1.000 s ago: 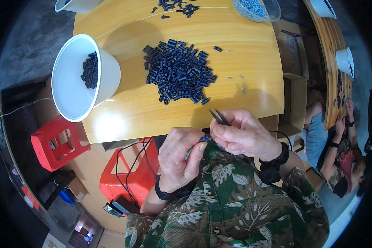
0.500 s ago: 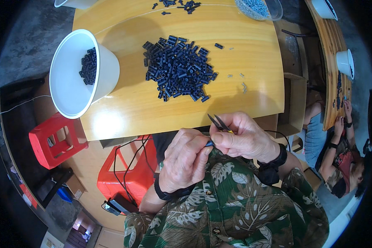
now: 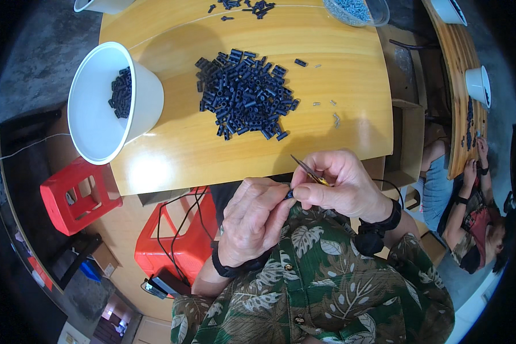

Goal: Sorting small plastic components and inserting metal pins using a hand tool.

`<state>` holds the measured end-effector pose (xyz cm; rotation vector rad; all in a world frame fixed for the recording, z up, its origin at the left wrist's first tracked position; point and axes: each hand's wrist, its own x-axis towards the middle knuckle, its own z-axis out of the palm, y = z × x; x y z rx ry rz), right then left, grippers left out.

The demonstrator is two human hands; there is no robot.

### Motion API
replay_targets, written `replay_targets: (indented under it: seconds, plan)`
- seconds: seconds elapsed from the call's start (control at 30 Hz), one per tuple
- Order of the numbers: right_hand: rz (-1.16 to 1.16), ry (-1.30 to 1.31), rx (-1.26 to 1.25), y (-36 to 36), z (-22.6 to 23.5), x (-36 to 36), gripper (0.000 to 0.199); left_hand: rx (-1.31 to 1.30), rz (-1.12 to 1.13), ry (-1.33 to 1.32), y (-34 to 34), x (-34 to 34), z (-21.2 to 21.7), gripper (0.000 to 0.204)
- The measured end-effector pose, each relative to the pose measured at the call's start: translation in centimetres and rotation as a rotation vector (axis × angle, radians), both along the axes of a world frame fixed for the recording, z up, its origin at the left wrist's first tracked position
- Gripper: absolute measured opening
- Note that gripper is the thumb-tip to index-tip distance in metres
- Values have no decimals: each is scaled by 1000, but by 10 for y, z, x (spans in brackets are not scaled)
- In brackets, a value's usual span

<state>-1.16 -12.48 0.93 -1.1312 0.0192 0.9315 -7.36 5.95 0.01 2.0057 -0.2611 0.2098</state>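
Note:
My left hand (image 3: 254, 215) pinches a small dark plastic piece (image 3: 289, 194) between thumb and fingers, just off the table's near edge. Opposite it, my right hand (image 3: 341, 186) has its thumb and a fingertip at the same piece. Tucked in the right hand is a small hand tool (image 3: 309, 169) with pointed dark tips and a bit of yellow at the handle; its exact kind is unclear. Most of the piece is hidden by my fingers. Beyond the hands lies a heap of short black plastic tube pieces (image 3: 246, 94) on the wooden table (image 3: 338, 63).
A white bucket (image 3: 143, 94) with black pieces lies left of the heap. Tiny metallic bits (image 3: 336, 120) are scattered to the right. Farther back are a clear tub (image 3: 352, 12) and black parts (image 3: 261, 9). A red stool (image 3: 175, 241) stands below; another person (image 3: 470, 223) works at right.
The tool's tips have swung closer together and turned slightly in my right hand. Both hands stay together at the small piece. The whole view has shifted a little.

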Motion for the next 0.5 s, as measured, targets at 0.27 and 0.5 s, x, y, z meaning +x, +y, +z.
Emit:
replay_targets:
  seconds: [0.27, 0.5]
  plan:
    - [32, 133, -68, -2, 14, 5, 14, -141, 63, 72, -1, -1, -1, 23]
    - [-28, 199, 17, -7, 11, 4, 15, -238, 94, 58, 1, 0, -1, 22]
